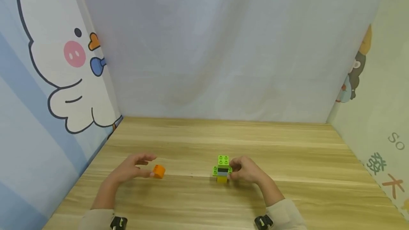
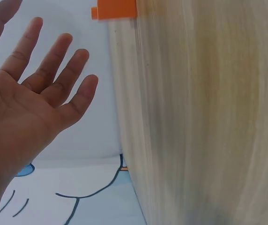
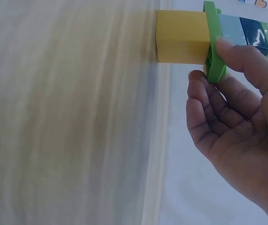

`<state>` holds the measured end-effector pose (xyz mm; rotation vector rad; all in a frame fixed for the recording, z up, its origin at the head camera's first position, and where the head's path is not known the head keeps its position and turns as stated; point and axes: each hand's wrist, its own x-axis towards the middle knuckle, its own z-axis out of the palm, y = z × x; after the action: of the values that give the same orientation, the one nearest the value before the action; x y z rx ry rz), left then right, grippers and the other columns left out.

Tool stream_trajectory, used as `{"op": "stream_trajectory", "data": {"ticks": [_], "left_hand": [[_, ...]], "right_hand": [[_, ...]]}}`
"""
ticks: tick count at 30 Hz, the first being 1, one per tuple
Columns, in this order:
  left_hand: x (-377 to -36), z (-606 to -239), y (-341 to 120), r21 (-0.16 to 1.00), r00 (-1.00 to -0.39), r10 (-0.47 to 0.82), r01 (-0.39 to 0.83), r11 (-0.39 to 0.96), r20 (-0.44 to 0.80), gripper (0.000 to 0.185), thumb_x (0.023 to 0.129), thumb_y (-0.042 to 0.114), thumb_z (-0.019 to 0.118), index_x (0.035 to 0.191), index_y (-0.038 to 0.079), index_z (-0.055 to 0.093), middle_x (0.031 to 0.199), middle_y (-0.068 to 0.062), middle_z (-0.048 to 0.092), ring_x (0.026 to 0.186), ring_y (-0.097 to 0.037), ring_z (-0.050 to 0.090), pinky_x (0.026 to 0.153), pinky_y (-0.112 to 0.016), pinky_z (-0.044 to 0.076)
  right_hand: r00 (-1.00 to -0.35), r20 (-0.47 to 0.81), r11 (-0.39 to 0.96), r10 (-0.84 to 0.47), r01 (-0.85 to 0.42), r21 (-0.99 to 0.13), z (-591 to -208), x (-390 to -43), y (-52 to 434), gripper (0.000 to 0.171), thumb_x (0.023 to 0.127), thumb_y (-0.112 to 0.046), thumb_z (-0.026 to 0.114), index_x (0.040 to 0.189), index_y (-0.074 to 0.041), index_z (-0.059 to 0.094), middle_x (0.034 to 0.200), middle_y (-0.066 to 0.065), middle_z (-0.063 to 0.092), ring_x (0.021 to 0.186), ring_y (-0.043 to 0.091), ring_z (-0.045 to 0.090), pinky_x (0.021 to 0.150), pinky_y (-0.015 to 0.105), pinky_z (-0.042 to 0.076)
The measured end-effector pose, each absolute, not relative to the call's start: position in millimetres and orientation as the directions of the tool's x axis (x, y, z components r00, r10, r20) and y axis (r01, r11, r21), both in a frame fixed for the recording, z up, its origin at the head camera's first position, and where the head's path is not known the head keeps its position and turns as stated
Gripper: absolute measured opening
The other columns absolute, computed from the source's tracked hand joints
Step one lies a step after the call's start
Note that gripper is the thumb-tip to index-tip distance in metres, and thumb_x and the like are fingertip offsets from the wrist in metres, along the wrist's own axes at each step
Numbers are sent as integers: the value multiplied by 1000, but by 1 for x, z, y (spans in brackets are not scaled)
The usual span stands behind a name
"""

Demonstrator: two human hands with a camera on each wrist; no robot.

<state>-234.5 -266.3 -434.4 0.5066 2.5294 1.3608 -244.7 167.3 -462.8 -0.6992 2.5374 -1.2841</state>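
stacked toy bricks stand upright on a pale wooden table, low and just right of centre in the head view. from the bottom up the stack shows a yellow brick, a flat green plate, a pale blue layer, a dark layer, and a bright green studded brick on top. the right hand sits just right of the stack at the lower middle of the frame, its fingers curled and its fingertips touching the stack's side. in the right wrist view, the thumb presses on the green plate at the upper right, and the other fingers curl loosely below it. the left hand lies at the lower left of centre, fingers straight and spread apart, holding nothing. a small orange brick rests on the table just beside that hand's fingertips; whether they touch cannot be told. well apart from the stack, it shows at the top edge of the left wrist view. a cartoon duck wall panel fills the left side.
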Motion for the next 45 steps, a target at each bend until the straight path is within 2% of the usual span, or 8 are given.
{"op": "stream_trajectory", "data": {"ticks": [6, 12, 19, 28, 33, 45], "left_hand": [[-237, -442, -279, 838, -919, 390, 168, 518, -57, 61, 87, 9, 78, 139, -12, 54, 140, -36, 53, 124, -52, 55, 101, -56, 52], [-241, -446, -281, 838, -908, 412, 161, 521, -81, 62, 85, 10, 79, 138, -11, 55, 138, -36, 55, 123, -50, 57, 102, -59, 50], [-248, -452, -278, 814, -883, 462, 209, 542, -81, 58, 83, 2, 78, 134, -15, 55, 133, -36, 58, 119, -51, 58, 103, -62, 48], [-254, -456, -267, 779, -893, 437, 196, 595, -109, 55, 79, 1, 80, 129, -12, 60, 128, -30, 63, 118, -47, 59, 104, -62, 47], [-254, -457, -261, 769, -899, 418, 176, 615, -129, 56, 76, 0, 79, 128, -11, 62, 129, -29, 63, 117, -46, 59, 101, -61, 49], [-257, -461, -253, 735, -923, 366, 167, 657, -117, 42, 76, -3, 82, 116, -6, 69, 115, -20, 67, 106, -38, 63, 97, -61, 49]], "right_hand": [[-867, 24, 508, -498, -315, -802, -464, -245, 166, 35, 84, -4, 79, 111, 14, 69, 95, 11, 73, 85, 16, 65, 76, 32, 57], [-866, 23, 508, -499, -314, -802, -461, -243, 166, 36, 83, -3, 79, 112, 15, 68, 96, 13, 73, 86, 18, 66, 78, 33, 58], [-866, 16, 499, -499, -302, -812, -462, -244, 166, 39, 84, -3, 79, 115, 17, 67, 98, 14, 73, 88, 19, 66, 79, 35, 58], [-862, 25, 497, -506, -315, -809, -465, -246, 167, 32, 83, -2, 78, 110, 13, 70, 95, 12, 73, 85, 16, 65, 77, 32, 57], [-862, 32, 511, -505, -328, -795, -466, -247, 167, 33, 83, -4, 79, 110, 12, 70, 96, 11, 74, 87, 17, 66, 79, 34, 58], [-865, 31, 506, -501, -321, -800, -469, -248, 167, 32, 83, -2, 80, 109, 13, 70, 94, 11, 74, 85, 15, 65, 77, 31, 57]]}}
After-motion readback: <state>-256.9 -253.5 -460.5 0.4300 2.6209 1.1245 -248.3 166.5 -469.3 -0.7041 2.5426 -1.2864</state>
